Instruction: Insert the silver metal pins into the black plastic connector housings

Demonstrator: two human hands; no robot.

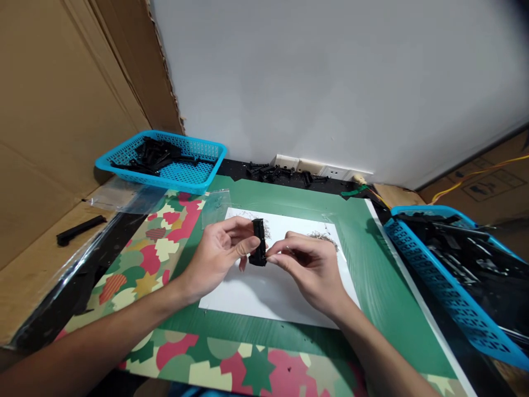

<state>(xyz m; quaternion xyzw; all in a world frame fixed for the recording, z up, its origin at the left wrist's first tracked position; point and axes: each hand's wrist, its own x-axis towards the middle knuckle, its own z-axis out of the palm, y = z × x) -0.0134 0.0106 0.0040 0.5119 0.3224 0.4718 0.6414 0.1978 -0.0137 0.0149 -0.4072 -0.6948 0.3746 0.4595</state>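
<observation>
My left hand (225,248) grips a black plastic part (258,242) between thumb and fingers, holding it upright above a white sheet of paper (264,298). At the part's lower right end, the thumb and forefinger of my right hand (312,264) are pinched together. Whatever sits in that pinch is too small to make out. On the far right of the sheet lies a pile of tiny metal pieces (324,238). A second scatter of small pieces (248,215) is partly hidden behind my left hand and the black part.
A blue basket (212,149) with black parts stands at the back left, another blue basket (421,270) at the right. Loose black parts (270,172) lie along the wall near white sockets (312,166). One black part (80,230) rests on cardboard at left.
</observation>
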